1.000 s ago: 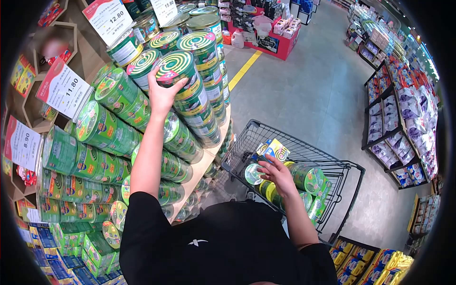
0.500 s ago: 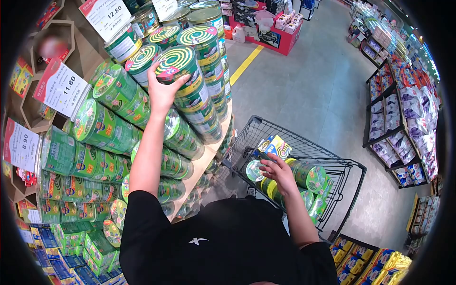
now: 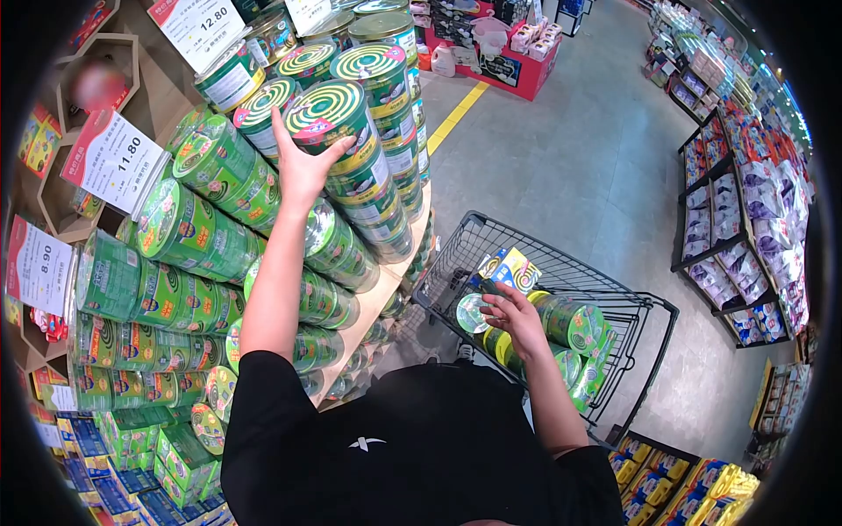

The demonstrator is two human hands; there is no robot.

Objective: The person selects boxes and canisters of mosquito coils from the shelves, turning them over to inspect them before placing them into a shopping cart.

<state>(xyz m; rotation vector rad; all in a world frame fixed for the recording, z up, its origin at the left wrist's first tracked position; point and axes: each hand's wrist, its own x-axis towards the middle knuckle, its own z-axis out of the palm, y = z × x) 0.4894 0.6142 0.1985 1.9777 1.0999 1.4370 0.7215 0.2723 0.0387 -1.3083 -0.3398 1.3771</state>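
Note:
My left hand reaches to the top of a stack by the shelf edge. Its thumb and fingers spread round the near side of a green mosquito coil tin with a spiral lid. The tin rests on similar tins. My right hand hovers over a black wire shopping cart, fingers loosely bent and apart. A small dark thing at its fingertips cannot be made out. In the cart lie green cylindrical packs and a yellow-and-blue box with a spiral picture.
Green packs fill the shelf to the left, below price signs. Across the aisle stands a black rack of bagged goods. A red display stands ahead; yellow packs are at lower right.
The top tin has shifted slightly away from me, more in line with its stack. My left hand has moved a little with it. My right hand and the cart are nearly unchanged.

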